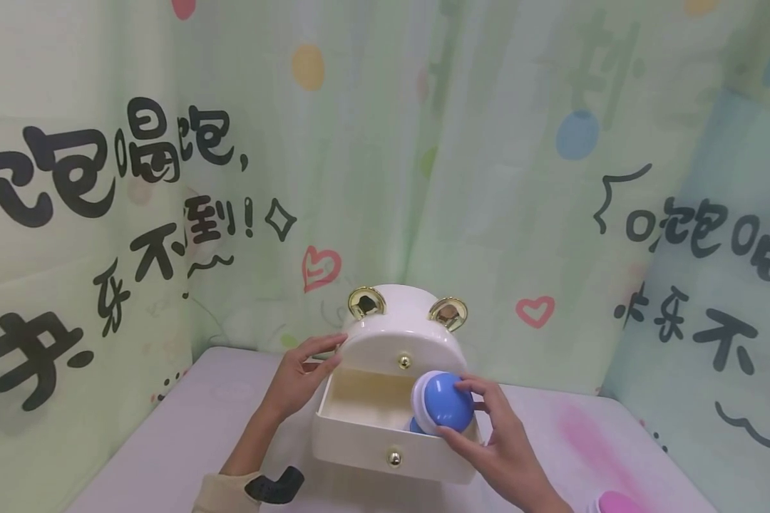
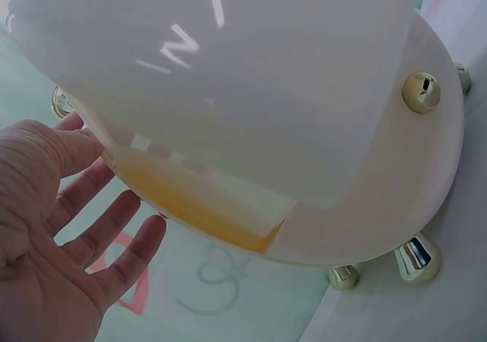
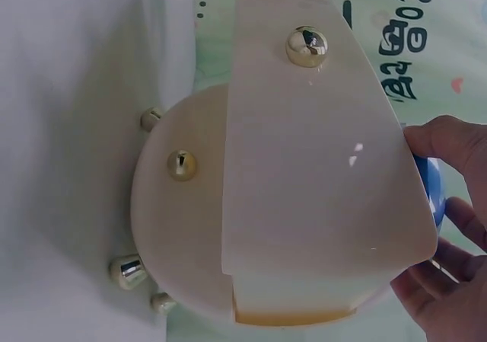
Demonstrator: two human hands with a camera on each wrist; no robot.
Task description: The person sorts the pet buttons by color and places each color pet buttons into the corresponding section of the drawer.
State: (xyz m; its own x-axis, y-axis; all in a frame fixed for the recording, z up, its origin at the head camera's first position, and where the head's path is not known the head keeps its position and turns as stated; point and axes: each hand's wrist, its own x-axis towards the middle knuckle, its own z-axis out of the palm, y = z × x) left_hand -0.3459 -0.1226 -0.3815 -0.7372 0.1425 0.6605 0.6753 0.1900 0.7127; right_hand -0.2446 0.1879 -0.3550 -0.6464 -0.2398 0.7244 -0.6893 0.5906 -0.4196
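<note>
Blue ball with a white band (image 1: 449, 399) is at the right end of the open drawer (image 1: 353, 434), pinched by the right hand (image 1: 507, 445), thumb low in front, fingers on its right side. So it lies just left of that palm; right hand nearer by far. Round, no clear long axis, band facing left. Left hand (image 1: 298, 377) loose, fingers against the white box (image 1: 385, 348), left side. Ball touching drawer floor: can't tell

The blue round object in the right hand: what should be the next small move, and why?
Probably lower the blue round object into the drawer: the right hand holds it at the open drawer's right end, with bare floor visible to its left.
</note>
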